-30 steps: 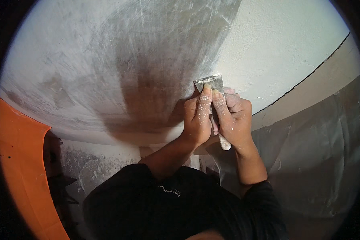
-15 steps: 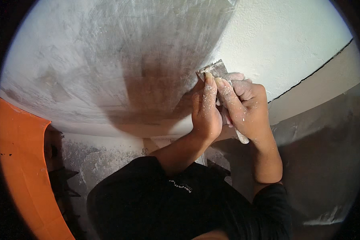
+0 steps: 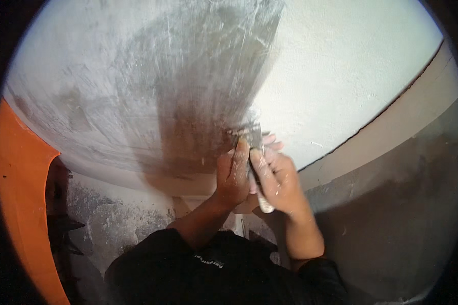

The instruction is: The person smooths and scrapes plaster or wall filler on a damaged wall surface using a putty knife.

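With both hands I grip one putty knife (image 3: 250, 133), its flat metal blade pointing away from me and its pale handle end showing below my right palm. My left hand (image 3: 233, 170) is closed, thumb pressed along the blade. Beside it my right hand (image 3: 277, 180) wraps the handle, thumb on the blade as well, some fingers behind it. Both hands carry white specks. The blade meets a large curved surface (image 3: 198, 76), at the line between its scraped grey part and its thick white coating (image 3: 336, 71). Motion blurs the blade's edge.
An orange panel or sheet (image 3: 23, 203) stands at the left. A dark jagged edge (image 3: 376, 120) bounds the white coating on the right, with a beige band (image 3: 392, 124) beyond it. Below lies a speckled grey floor (image 3: 107, 208); a dark grey surface (image 3: 392, 218) fills the lower right.
Both hands and the putty knife have moved down toward me and slightly left, along the border of the white coating. The grip looks the same.
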Available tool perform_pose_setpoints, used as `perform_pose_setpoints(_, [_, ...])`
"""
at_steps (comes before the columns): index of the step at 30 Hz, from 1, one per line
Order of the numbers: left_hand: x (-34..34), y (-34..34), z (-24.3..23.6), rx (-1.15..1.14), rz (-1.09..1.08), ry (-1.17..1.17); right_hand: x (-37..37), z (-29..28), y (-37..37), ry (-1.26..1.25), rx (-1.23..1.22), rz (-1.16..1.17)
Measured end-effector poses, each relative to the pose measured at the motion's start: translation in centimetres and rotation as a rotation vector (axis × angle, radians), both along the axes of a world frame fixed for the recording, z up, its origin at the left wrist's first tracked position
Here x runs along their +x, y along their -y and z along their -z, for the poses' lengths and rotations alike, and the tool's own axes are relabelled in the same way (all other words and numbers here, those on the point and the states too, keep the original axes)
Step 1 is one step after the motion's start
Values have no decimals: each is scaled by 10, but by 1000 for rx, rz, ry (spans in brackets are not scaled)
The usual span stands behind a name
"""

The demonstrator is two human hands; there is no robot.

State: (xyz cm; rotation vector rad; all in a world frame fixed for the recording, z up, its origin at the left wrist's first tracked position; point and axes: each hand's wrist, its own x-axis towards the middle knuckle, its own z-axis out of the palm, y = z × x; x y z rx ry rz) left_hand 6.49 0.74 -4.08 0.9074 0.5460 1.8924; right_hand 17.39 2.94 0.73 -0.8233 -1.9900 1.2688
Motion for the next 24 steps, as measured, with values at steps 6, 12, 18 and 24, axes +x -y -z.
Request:
perform_pose_setpoints(6, [-13, 10, 3, -6, -92, -272, -12, 18, 12, -247, -157, 43])
perform_pose_setpoints(12, [-23, -6, 15, -18, -374, -291, -27, 23, -2, -234, -10, 174])
perform_pose_setpoints(18, [-48, -13, 8, 54, -521, -666, -33, 28, -10, -317, 52, 170])
perform_pose_setpoints(24, [-62, -23, 9, 283, -529, -871, -37, 25, -4, -319, 59, 203])
